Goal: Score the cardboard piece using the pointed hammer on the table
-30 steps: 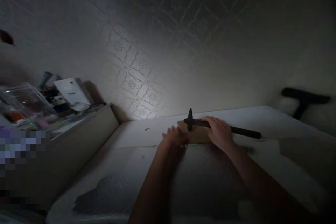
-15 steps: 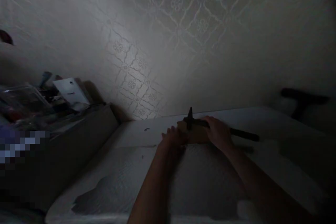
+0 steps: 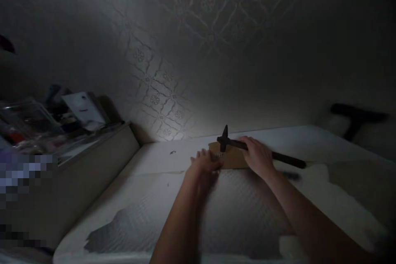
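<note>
A dark hammer [image 3: 286, 159] is gripped in my right hand [image 3: 259, 157], with its head raised a little over a brown board [image 3: 235, 159]. The board lies on the white table near the wall. My left hand [image 3: 204, 162] rests at the board's left end, its fingers spread and the thumb side on the board. Small light marks or bits show on the board beside the left thumb; they are too small to make out.
A small dark item [image 3: 173, 152] lies on the white table [image 3: 154, 159] left of my hands. At the far left, a shelf [image 3: 102, 148] holds a white box [image 3: 81, 105] and clutter. A dark T-shaped object [image 3: 355, 115] stands at the right.
The hammer head has shifted very slightly. Light on the wall has dimmed, while the hands and board look brighter. Both hands stay in place.
</note>
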A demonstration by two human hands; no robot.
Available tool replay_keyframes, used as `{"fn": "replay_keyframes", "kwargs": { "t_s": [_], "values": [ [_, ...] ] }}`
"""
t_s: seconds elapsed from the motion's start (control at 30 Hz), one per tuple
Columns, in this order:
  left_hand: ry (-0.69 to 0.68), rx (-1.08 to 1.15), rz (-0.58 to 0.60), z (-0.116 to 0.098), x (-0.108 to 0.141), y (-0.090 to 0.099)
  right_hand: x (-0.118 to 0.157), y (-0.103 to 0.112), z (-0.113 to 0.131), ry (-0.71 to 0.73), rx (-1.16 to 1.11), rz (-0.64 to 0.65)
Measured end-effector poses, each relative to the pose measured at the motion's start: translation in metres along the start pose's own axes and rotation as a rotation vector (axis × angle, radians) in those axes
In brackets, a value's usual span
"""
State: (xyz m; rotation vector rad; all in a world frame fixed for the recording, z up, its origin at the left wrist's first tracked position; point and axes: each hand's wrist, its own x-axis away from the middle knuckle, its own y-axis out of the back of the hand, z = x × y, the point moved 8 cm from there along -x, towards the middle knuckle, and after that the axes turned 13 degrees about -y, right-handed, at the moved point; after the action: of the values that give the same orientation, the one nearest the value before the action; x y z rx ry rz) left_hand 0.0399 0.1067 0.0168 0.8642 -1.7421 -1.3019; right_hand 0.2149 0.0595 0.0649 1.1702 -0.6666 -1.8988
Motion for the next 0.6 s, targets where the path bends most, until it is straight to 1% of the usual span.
{"fn": "replay_keyframes", "kwargs": {
  "t_s": [0.07,0.2,0.37,0.53,0.6],
  "values": [
    [0.001,-0.005,0.004,0.001,-0.001,-0.001,0.0,0.0,-0.001,-0.01,0.009,-0.003],
    [-0.006,-0.015,-0.004,0.001,-0.001,-0.001,0.0,-0.006,0.001,0.012,-0.002,0.045],
    [0.001,-0.006,-0.006,0.001,0.0,0.0,0.0,-0.006,0.0,-0.019,0.031,0.012],
    [-0.009,-0.003,-0.02,0.001,-0.002,0.0,0.001,-0.014,0.0,-0.016,0.048,0.071],
    [-0.015,-0.01,-0.029,0.0,-0.002,0.001,0.0,-0.014,-0.002,-0.038,0.046,0.067]
  ]
}}
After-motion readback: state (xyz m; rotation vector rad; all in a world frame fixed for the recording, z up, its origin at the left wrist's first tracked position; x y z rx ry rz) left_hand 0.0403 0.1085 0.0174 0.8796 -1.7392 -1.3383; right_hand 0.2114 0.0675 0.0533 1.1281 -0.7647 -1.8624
